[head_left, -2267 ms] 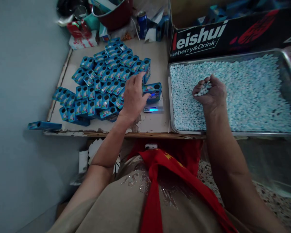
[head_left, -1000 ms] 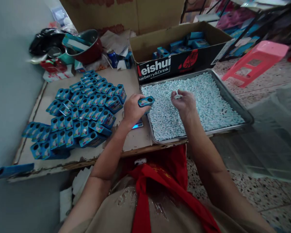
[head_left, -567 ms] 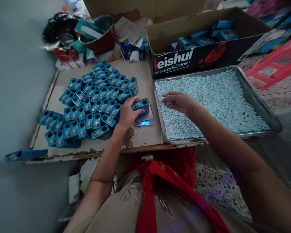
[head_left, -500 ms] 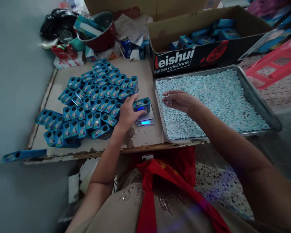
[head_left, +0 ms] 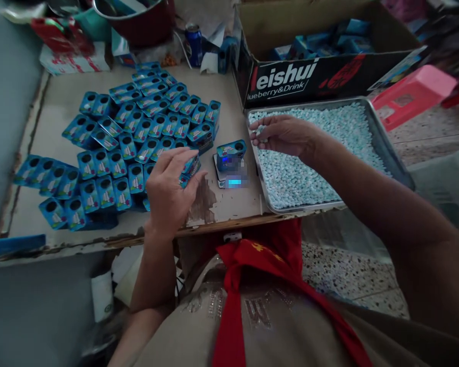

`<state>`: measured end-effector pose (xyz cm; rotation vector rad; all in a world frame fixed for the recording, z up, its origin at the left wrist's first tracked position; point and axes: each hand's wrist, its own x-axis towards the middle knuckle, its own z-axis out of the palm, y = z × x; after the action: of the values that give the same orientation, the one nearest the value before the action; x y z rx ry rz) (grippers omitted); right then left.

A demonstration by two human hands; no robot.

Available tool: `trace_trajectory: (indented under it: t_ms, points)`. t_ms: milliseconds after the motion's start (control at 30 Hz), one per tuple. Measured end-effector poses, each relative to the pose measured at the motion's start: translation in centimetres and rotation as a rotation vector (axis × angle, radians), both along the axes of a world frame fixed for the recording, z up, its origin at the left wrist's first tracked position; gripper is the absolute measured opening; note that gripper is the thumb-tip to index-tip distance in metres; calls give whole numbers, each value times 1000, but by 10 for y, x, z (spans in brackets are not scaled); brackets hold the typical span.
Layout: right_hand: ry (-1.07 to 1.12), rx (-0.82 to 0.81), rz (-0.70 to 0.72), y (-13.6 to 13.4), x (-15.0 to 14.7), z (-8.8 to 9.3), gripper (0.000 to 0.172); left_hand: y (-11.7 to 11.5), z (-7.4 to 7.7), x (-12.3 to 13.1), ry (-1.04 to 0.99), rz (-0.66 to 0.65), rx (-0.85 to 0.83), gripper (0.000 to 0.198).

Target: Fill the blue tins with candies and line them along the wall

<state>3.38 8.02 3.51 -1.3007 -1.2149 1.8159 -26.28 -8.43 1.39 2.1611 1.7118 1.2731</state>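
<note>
My left hand (head_left: 172, 191) has its thumb and fingers closed around a small blue box (head_left: 191, 169) at the right side of a cluster of similar boxes (head_left: 137, 127). Another blue box (head_left: 231, 152) stands on a small digital scale (head_left: 222, 176) whose display is lit blue. Over the left part of a metal tray (head_left: 400, 173), my right hand (head_left: 285, 135) pinches a few pale blue pellets (head_left: 260, 131) between thumb and fingers. Loose pellets of the same kind (head_left: 306, 178) fill most of the tray. Dark round holes show in the tops of the boxes.
Behind the tray stands an open carton (head_left: 290, 81) with blue boxes inside. A blue can (head_left: 193, 46) and a red bowl (head_left: 137, 28) are at the back. A pink plastic stool (head_left: 413, 97) is beyond the tray. The table's front edge (head_left: 222, 224) is worn.
My left hand has let go of the box on the scale and moved left to another box. My right hand stays over the tray. The view has shifted.
</note>
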Motion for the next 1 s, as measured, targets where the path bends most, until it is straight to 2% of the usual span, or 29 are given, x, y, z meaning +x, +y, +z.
trace_trajectory:
  t_ms: [133, 267, 567, 700, 833, 900, 1000]
  points:
    - [-69, -15, 9, 0, -3, 5, 24, -15, 2, -9, -27, 15, -2, 36]
    - [-119, 0, 20, -3, -5, 7, 24, -24, -3, -12, -24, 22, -17, 34]
    - [-193, 88, 41, -3, -18, 12, 30, -25, -12, -8, -29, 17, -40, 32]
    - [-292, 180, 149, 0, -21, 15, 27, -23, -19, 0, -12, -18, -40, 33]
    - [-510, 374, 320, 7, -24, 16, 20, -22, -24, 2, -11, -55, -46, 35]
    - [-570, 453, 382, 12, -24, 13, 22, -22, -24, 1, -10, -53, -50, 34]
    - [-539, 513, 425, 20, -25, 8, 30, -22, -22, 0, -17, -55, -42, 37]
